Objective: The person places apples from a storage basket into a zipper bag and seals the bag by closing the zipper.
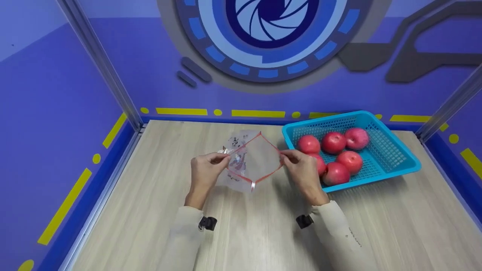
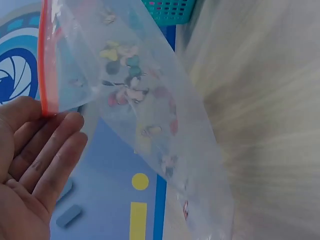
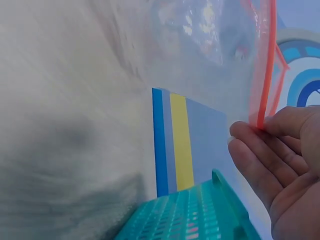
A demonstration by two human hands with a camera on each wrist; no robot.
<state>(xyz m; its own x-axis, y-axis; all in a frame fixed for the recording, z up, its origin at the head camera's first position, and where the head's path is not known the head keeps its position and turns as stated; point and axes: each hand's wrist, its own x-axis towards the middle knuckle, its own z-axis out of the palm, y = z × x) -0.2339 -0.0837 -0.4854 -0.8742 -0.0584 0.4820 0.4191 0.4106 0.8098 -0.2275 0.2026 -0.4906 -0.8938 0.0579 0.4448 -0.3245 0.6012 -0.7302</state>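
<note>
Between both hands a clear zip bag (image 1: 241,160) is held with its red-edged mouth spread into a diamond. My left hand (image 1: 206,169) pinches the left corner of the mouth between thumb and forefinger. The opposite corner is pinched by my right hand (image 1: 303,171), close beside the basket. In the left wrist view the bag (image 2: 135,95) shows small cartoon prints and hangs down from the left hand (image 2: 40,160). The right wrist view has the red zip strip (image 3: 267,65) caught between the thumb and finger of the right hand (image 3: 285,160).
A blue plastic basket (image 1: 391,150) stands on the wooden table (image 1: 150,210) at the right, with several red apples (image 1: 335,174) grouped toward its left side. Purple panels (image 1: 131,49) wall the table at the back and sides, with metal posts at the corners.
</note>
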